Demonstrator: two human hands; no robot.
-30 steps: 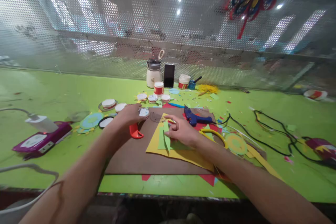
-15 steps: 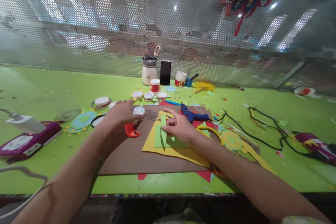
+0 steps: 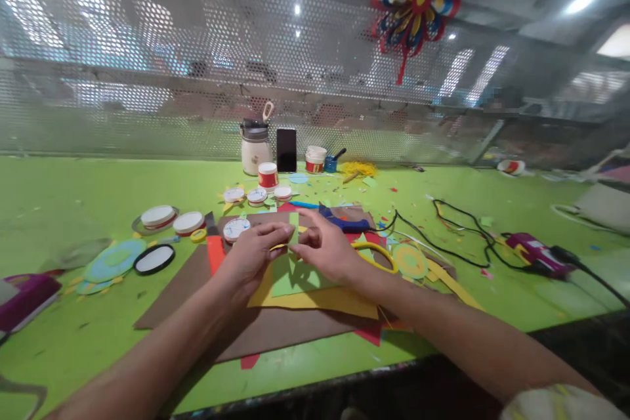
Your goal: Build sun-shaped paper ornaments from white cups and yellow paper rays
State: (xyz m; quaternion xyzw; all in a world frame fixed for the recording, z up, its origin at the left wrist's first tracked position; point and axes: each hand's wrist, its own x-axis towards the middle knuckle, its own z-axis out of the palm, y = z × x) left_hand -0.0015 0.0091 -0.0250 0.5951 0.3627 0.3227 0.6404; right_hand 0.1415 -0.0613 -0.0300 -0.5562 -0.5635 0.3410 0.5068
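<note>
My left hand (image 3: 256,252) and my right hand (image 3: 322,248) meet over the middle of the table. Both pinch a small green paper strip (image 3: 294,226) and hold it upright between the fingertips. Under the hands lies a green paper piece (image 3: 290,277) on a yellow sheet (image 3: 319,300), which rests on a brown board (image 3: 275,331). A red-orange cutter (image 3: 214,251) lies just left of my left hand, beside a round white lid (image 3: 235,229). A blue glue gun (image 3: 344,220) sits behind my right hand.
A white jug (image 3: 256,148), a black phone (image 3: 286,149) and small red-and-white jars (image 3: 268,176) stand at the back by the perforated metal wall. Black cables (image 3: 457,236) run to a purple device (image 3: 534,252) on the right. Paper circles (image 3: 114,260) and lids lie on the left.
My left hand left the orange cutter and the round lid and moved right to join my right hand. Both now pinch the green strip, lifted off the sheet. The view has swung right.
</note>
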